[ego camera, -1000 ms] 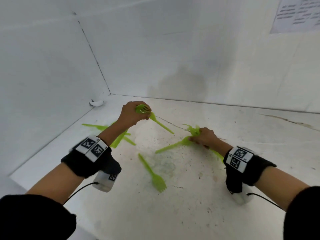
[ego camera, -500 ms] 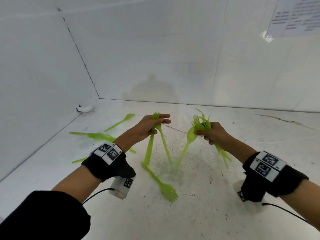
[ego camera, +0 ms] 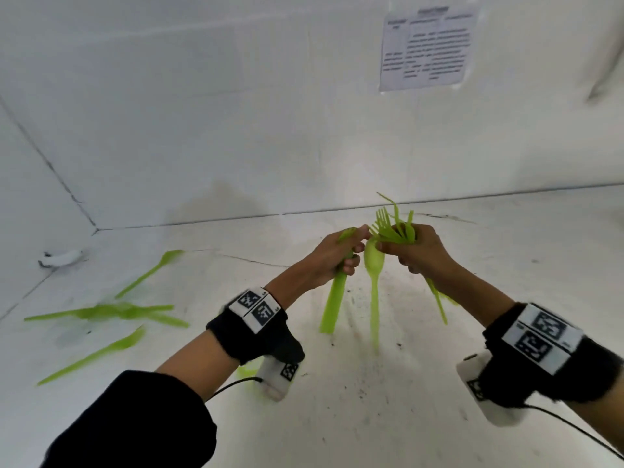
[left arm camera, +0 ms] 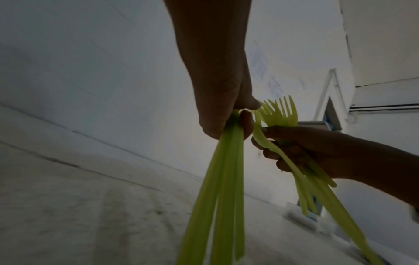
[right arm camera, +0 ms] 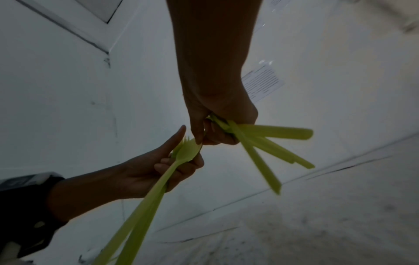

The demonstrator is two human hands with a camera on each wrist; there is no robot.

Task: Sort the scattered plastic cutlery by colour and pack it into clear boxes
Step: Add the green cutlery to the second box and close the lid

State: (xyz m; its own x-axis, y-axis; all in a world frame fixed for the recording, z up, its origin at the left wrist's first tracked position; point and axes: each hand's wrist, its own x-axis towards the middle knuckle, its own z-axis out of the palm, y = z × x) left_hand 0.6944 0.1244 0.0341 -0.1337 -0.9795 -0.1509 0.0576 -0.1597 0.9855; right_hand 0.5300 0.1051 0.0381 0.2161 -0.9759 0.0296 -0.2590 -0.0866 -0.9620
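All the cutlery in view is lime-green plastic. My left hand grips a few pieces by their heads, and their handles hang down; the left wrist view shows these handles below the left hand. Touching it on the right, my right hand grips a bunch of forks with tines up. A spoon hangs between the hands, its bowl under my right thumb. In the right wrist view the right hand holds fanned-out handles. Both hands are raised above the white surface.
Several loose green pieces lie on the white surface to the left, with one nearer me and one farther back. A small white object sits by the left wall. A printed sheet hangs on the back wall.
Both hands lifted off the surface with their cutlery and came together until they touch. The fork that lay in front is now mostly hidden behind my left wrist.
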